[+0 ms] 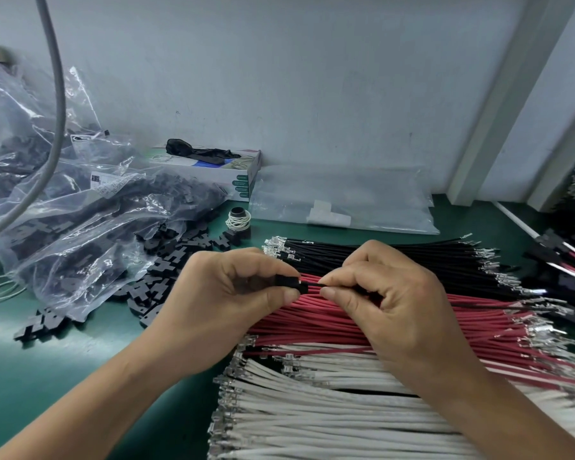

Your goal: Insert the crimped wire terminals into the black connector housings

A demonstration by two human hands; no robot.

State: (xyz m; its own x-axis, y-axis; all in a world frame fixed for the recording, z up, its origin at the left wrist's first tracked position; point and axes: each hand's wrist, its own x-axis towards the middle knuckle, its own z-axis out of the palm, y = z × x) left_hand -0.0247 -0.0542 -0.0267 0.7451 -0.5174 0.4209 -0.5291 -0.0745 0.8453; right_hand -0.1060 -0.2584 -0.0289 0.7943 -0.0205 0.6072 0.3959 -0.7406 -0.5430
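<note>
Green tabletop (63, 376). Black wires (395, 257), red wires (329, 320), white wires (312, 416) in rows. Black connector housings (166, 260). Clear bags (73, 200). White-green box (226, 172).

The left hand (233, 293) is covering most of the black connector housing (287, 283), so its cavities are staying out of sight. The right hand (385, 300) is hiding the black wire (314, 285) from about 3 o'clock of the housing onward, and the terminal end is sitting inside or behind the housing, too small to tell. The white wires (312, 416) are running off the frame at 6 o'clock, the red wires (312, 318) partly under both hands. At 3 o'clock, finished assemblies (568, 257) are being cut by the edge. At 9 o'clock, the plastic bags (63, 207) are blurring what are probably loose housings inside.
</note>
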